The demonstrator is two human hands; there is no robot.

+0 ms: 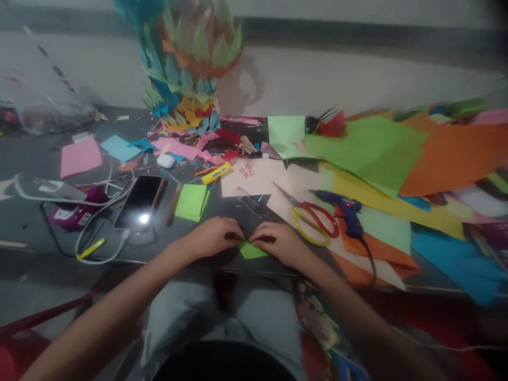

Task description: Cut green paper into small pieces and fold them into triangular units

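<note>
My left hand (214,236) and my right hand (278,241) meet at the near edge of the dark table (35,153). Both are closed, their fingertips pinching a small green piece of paper (251,250) that lies flat between them. Red-and-yellow scissors (311,217) lie just right of my right hand, and a blue glue gun (345,209) lies beyond them on coloured sheets. A green paper pad (191,201) sits behind my left hand.
A tall structure of folded coloured paper pieces (190,69) stands at the back. A phone (139,202) with white cables lies on the left, a pink sheet (80,156) farther left. Large green, orange, yellow and blue sheets (397,153) cover the right side. A clear ruler (252,203) lies in the middle.
</note>
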